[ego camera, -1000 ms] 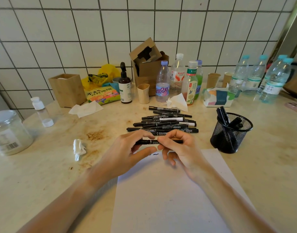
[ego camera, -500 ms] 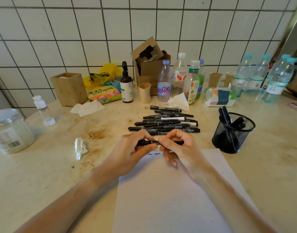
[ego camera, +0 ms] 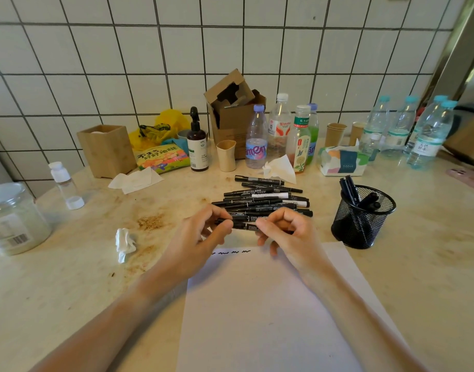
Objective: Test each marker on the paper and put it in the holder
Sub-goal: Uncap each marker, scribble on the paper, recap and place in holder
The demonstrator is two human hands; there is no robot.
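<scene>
Head view: marker pile (ego camera: 262, 201) lies left of mesh holder (ego camera: 362, 218).

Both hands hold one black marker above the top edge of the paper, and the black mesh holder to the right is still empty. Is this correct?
Not quite. The head view shows the mesh holder already has several black markers in it. The rest is right: the left hand and right hand hold one marker above the paper.

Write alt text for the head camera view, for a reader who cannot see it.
Both hands, left hand and right hand, grip one black marker above a white paper bearing small test squiggles. Behind lies a pile of markers; a black mesh holder with several markers stands to the right.
</scene>
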